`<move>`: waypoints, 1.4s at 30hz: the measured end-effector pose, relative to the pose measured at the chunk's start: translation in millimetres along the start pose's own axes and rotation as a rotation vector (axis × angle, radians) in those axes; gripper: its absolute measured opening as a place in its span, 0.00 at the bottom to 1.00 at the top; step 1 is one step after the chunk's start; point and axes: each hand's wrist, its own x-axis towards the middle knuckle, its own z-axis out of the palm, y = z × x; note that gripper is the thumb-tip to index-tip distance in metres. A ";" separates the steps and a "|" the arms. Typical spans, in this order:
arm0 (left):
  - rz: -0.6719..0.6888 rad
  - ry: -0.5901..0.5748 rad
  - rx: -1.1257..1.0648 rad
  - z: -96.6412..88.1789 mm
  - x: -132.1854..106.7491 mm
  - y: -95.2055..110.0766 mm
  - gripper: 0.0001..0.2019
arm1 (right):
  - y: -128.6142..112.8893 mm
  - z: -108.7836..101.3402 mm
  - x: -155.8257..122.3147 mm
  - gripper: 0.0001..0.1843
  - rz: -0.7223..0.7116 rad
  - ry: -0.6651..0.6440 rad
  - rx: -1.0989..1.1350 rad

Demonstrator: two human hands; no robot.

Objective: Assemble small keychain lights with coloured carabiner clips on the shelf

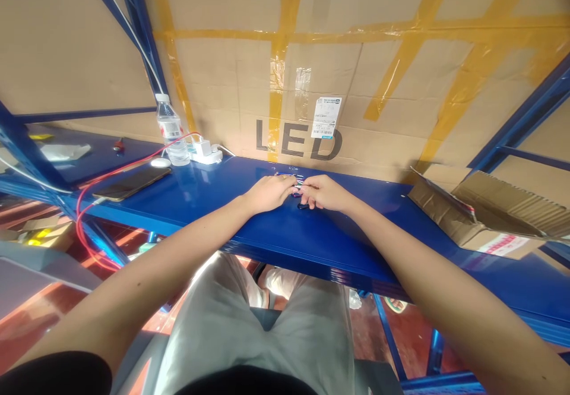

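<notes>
My left hand (269,193) and my right hand (326,193) meet at the middle of a blue metal shelf (249,217), fingers curled together round a small part (297,188) with purple and silver bits. A small dark piece (303,206) lies on the shelf just under my right fingers. The part is too small to name. Both hands are closed in a pinch on it.
A water bottle (170,129), a white charger block (203,150) with a red cable (111,172) and a dark phone (132,183) sit at the shelf's left. An open cardboard box (485,214) lies at the right. A big carton marked LED (299,139) stands behind.
</notes>
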 end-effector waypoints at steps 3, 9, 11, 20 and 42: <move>0.036 -0.010 0.046 -0.4 0.4 1.1 0.17 | -4.2 -2.8 -2.5 0.12 0.057 -0.027 -0.016; 0.084 -0.009 0.082 -0.6 0.9 1.8 0.17 | -6.4 -3.8 -5.0 0.12 0.088 -0.035 -0.044; 0.077 -0.010 0.081 -0.8 0.7 1.9 0.17 | -5.2 -3.5 -4.6 0.13 0.051 -0.011 -0.083; 0.021 -0.045 0.046 -1.4 0.8 3.0 0.17 | 3.3 -1.2 -0.4 0.11 -0.047 0.052 -0.173; -0.074 -0.121 -0.211 2.5 1.7 2.3 0.16 | 1.9 2.4 -0.7 0.12 -0.118 0.039 -0.293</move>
